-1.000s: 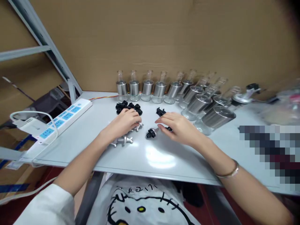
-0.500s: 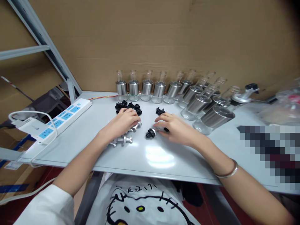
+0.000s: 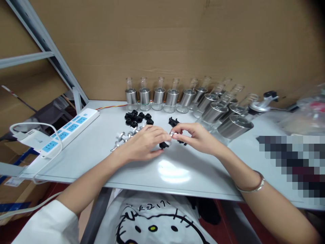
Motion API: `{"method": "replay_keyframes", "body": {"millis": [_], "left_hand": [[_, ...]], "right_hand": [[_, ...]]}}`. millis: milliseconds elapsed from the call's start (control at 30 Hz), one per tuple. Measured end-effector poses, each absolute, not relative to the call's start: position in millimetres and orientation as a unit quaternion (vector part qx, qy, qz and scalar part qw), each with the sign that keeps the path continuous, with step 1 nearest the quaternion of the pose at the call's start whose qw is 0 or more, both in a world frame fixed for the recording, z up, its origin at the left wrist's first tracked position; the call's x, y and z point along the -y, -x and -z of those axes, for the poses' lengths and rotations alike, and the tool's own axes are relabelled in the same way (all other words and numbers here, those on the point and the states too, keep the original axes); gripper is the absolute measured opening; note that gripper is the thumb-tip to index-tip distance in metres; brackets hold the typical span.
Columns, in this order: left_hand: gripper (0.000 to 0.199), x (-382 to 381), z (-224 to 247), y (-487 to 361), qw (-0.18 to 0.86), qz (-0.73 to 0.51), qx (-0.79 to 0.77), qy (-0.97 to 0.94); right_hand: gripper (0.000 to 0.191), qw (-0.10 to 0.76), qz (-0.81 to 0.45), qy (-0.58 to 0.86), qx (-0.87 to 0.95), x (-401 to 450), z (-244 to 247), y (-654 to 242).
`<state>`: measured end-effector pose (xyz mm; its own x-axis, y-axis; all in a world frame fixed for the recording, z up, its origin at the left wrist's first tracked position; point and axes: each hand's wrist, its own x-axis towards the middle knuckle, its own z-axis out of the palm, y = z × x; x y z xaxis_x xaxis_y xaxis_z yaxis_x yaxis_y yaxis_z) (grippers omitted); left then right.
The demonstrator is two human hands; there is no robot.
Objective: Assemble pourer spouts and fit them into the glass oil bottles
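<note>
At the middle of the grey table [image 3: 101, 135], my left hand [image 3: 146, 142] reaches over a black and silver stopper [image 3: 165, 144], its fingers curled round the near side. My right hand [image 3: 194, 137] pinches a small silver part [image 3: 173, 134] between thumb and forefinger, just above the stopper. The two hands almost meet there. Silver metal pieces [image 3: 124, 136] lie beside my left wrist, partly covered by it. Behind them sits a group of black rubber caps [image 3: 138, 118]. More black parts [image 3: 173, 122] lie behind and under my right hand.
Several glass bottles with steel sleeves [image 3: 158, 96] line the back and right of the table. A white power strip [image 3: 68, 130] lies at the left. At the right are a silver and black device [image 3: 264, 101] and a clear plastic bag [image 3: 312, 113].
My left hand has moved right from the silver pieces to the stopper. My right hand's fingers have closed in a pinch on a small silver part.
</note>
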<state>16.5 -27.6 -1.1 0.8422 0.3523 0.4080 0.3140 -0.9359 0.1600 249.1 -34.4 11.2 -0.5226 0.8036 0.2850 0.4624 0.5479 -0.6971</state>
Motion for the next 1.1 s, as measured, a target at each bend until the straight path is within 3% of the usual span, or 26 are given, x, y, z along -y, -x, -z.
{"method": "replay_keyframes", "body": {"millis": [300,500,867,1100], "left_hand": [[0.024,26,6,-19,-0.041,-0.319,-0.131,-0.938],[0.024,26,12,-20,-0.015,-0.322,-0.133,-0.937],[0.030,30,13,-24,0.013,-0.362,-0.107,-0.926],[0.036,35,7,-24,0.046,-0.356,-0.094,-0.929]], "right_hand": [[0.036,0.403,-0.235,0.368,0.804,39,-5,-248],[0.037,0.370,-0.231,0.362,0.824,37,-7,-248],[0.042,0.378,-0.366,0.330,0.784,40,-8,-241],[0.045,0.375,-0.360,0.331,0.788,41,-9,-240]]}}
